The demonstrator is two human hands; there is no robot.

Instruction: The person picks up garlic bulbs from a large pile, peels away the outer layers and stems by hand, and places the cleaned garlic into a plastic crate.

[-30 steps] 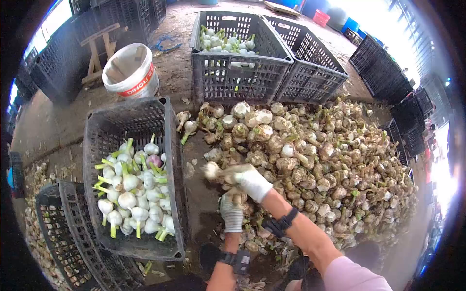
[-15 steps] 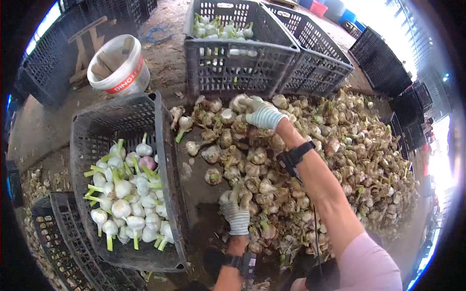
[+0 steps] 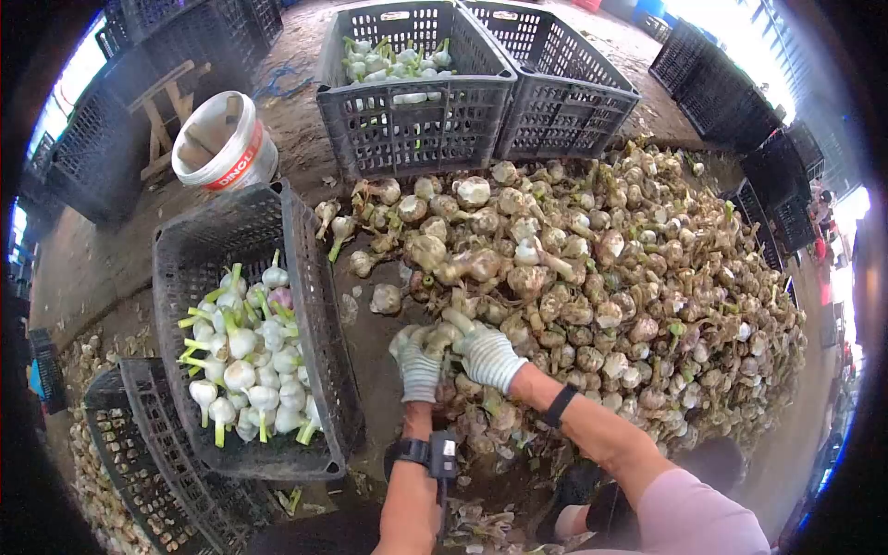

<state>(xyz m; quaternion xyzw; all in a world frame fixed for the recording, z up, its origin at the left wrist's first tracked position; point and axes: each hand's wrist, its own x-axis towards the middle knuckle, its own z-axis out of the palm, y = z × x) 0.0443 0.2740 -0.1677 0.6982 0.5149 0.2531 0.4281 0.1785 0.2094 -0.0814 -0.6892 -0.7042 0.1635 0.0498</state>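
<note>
My left hand (image 3: 419,363), in a pale glove with dirt-stained fingers, is closed low over the near left edge of a heap of unpeeled garlic (image 3: 638,305). Against it is my right hand (image 3: 483,350), gloved alike, its fingers bent toward the left hand's fingertips. Whatever lies between the two hands is hidden by the fingers. Just beyond them a loose garlic bulb (image 3: 386,299) sits on the floor. Left of my hands stands a black crate (image 3: 319,351), partly filled with cleaned white garlic bulbs (image 3: 242,347) with cut green stems.
Two black crates stand behind the heap: the left one (image 3: 416,129) holds white garlic, the right one (image 3: 564,120) adjoins it. A white bucket (image 3: 227,143) is at the back left. More crates (image 3: 157,444) lean at the lower left, with stacked crates (image 3: 717,79) far right.
My right hand has come back from the far side of the heap to meet my left hand. The left hand has moved slightly up and left, and the view has shifted.
</note>
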